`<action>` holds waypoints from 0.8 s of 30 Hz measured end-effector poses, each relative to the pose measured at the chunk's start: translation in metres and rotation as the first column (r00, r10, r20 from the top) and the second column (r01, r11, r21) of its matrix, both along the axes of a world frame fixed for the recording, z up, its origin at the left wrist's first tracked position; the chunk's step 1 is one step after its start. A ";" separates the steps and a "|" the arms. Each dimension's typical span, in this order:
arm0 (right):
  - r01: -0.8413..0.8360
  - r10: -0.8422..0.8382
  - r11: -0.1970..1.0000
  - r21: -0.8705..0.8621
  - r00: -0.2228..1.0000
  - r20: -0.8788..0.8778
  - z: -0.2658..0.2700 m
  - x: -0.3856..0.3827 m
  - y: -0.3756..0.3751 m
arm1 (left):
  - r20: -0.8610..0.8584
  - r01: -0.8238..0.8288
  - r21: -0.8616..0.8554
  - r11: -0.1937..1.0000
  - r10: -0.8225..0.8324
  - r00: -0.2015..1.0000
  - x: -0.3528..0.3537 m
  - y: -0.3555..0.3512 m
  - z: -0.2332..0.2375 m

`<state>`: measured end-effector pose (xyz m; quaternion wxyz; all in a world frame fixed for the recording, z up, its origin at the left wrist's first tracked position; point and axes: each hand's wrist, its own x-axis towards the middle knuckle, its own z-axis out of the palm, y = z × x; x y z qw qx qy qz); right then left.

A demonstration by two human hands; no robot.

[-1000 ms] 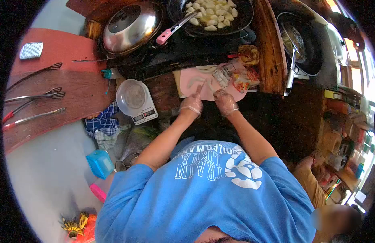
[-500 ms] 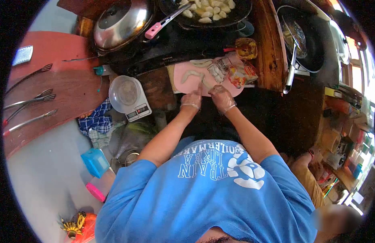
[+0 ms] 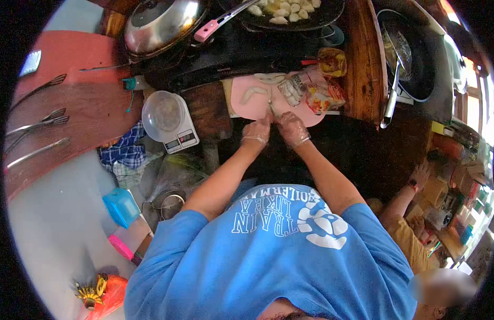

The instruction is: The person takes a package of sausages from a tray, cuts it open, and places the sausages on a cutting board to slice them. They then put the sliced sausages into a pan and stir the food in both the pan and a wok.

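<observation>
My left hand (image 3: 257,130), in a clear plastic glove, is at the front edge of the pink board (image 3: 246,110), its fingers pressed together. Beside it, my right hand (image 3: 293,128), also gloved, has its fingers bent inward over the same edge. Between the fingertips lies a thin pale strip (image 3: 272,105); which hand grips it is too small to tell. A curved pale piece (image 3: 253,94) rests on the board to the left. Plastic packets (image 3: 324,97) lie on the board's right side.
A kitchen scale (image 3: 181,141) carrying a clear bowl (image 3: 164,117) is to the left. Behind the board are a lidded pan (image 3: 160,29) and a wok (image 3: 289,21) with pale pieces. Another wok (image 3: 412,58) stands right. A person's arm (image 3: 401,202) reaches in at the right.
Both hands have moved slightly closer together at the board's front edge. The other person's arm at the right has stretched upward. The whole view has shifted a little.
</observation>
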<state>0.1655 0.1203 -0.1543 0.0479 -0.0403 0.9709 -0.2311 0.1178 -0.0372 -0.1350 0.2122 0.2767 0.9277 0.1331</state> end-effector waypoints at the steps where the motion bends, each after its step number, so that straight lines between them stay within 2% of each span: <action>1: -0.008 0.007 0.998 0.056 1.000 0.028 -0.002 0.002 -0.001 | 0.004 0.007 0.001 1.000 -0.007 1.000 -0.002 0.002 -0.002; 3: -0.019 0.012 0.993 0.117 0.998 0.064 -0.002 0.008 0.001 | -0.070 0.016 0.089 0.996 -0.009 0.998 -0.006 0.009 -0.005; 4: -0.007 0.007 1.000 0.028 1.000 -0.004 -0.008 0.010 0.002 | -0.069 0.012 0.093 0.996 -0.006 0.998 -0.012 0.016 0.003; 5: -0.006 0.002 0.998 -0.062 0.997 -0.075 -0.013 0.011 0.004 | 0.084 -0.059 -0.006 0.998 0.059 0.995 -0.020 0.024 0.014; 6: -0.015 0.011 0.998 -0.060 0.997 -0.079 -0.019 0.010 0.003 | 0.228 -0.114 -0.116 0.987 0.139 0.964 -0.026 0.029 0.024; 7: 0.018 -0.023 0.997 -0.074 0.997 -0.074 -0.025 0.010 0.002 | 0.224 -0.120 -0.116 0.986 0.143 0.964 -0.022 0.025 0.023; 9: 0.058 -0.065 0.994 -0.093 0.996 -0.068 -0.027 0.006 -0.002 | 0.114 -0.090 0.022 0.996 0.087 0.990 -0.005 0.013 0.018; 11: 0.139 -0.151 0.983 -0.122 0.984 -0.092 -0.020 0.001 -0.006 | 0.112 -0.060 -0.020 0.998 0.061 0.992 0.003 0.009 0.023; 13: 0.135 -0.143 0.985 -0.105 0.987 -0.078 -0.012 0.000 -0.005 | 0.110 -0.025 -0.059 0.998 0.031 0.993 0.004 0.005 0.015; 15: 0.132 -0.137 0.988 -0.079 0.989 -0.059 -0.007 0.006 -0.004 | 0.033 0.027 0.012 1.000 -0.027 0.999 0.001 0.003 -0.013; 16: 0.161 -0.165 0.984 -0.076 0.984 -0.061 -0.004 0.006 -0.003 | 0.032 0.027 0.015 1.000 -0.027 0.999 -0.003 0.008 -0.010; 18: 0.178 -0.183 0.982 -0.070 0.980 -0.075 0.003 0.001 -0.001 | 0.082 -0.089 0.081 0.993 0.082 0.993 -0.012 0.021 -0.004; 20: 0.272 -0.290 0.911 -0.311 0.957 -0.011 0.010 -0.003 -0.002 | 0.098 -0.151 0.122 0.981 0.140 0.985 -0.009 0.017 0.016; 22: 0.267 -0.281 0.917 -0.295 0.960 -0.005 0.007 -0.010 0.000 | 0.120 -0.203 0.160 0.966 0.185 0.975 -0.004 0.013 0.032; 24: 0.261 -0.271 0.923 -0.282 0.962 0.003 0.002 -0.015 -0.001 | 0.120 -0.177 0.097 0.979 0.165 0.979 0.000 0.009 0.040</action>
